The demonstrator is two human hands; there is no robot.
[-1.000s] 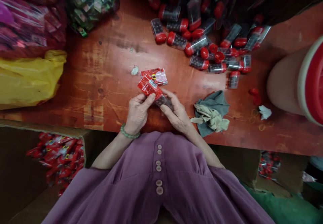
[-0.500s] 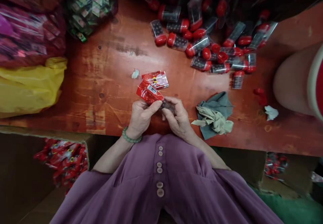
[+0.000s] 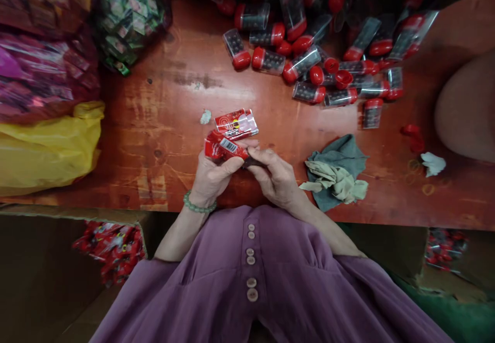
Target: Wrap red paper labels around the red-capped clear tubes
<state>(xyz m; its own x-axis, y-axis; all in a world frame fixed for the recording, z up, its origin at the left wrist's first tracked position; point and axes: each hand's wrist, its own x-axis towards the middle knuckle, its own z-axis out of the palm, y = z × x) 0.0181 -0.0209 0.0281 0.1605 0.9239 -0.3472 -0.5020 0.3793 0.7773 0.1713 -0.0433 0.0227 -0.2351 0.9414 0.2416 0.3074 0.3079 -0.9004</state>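
My left hand point(image 3: 214, 175) is closed round a red printed plastic sleeve point(image 3: 223, 147) with a white barcode, its thumb on top and fingers underneath. At the sleeve's right end, the fingers of my right hand point(image 3: 276, 175) close on a dark see-through tube point(image 3: 251, 163), mostly hidden by the fingers. How far the tube sits inside the sleeve I cannot tell. Just beyond my hands, flat red and pink printed sleeves point(image 3: 237, 123) lie on the table. A green bead bracelet point(image 3: 199, 208) circles my left wrist.
Clear tubes point(image 3: 270, 60) of dark balls with red caps pile at the back. Cloths point(image 3: 336, 170) lie at right, near a pale bucket point(image 3: 467, 108). Bags of packets point(image 3: 133, 18) and a yellow bag point(image 3: 50, 147) stand left. Below the table edge, boxes hold red packets point(image 3: 116, 247).
My left fingers have opened out behind the sleeve, and its barcode end has shifted slightly left and down. My right fingers now cover more of the tube. The camera view has shifted slightly.
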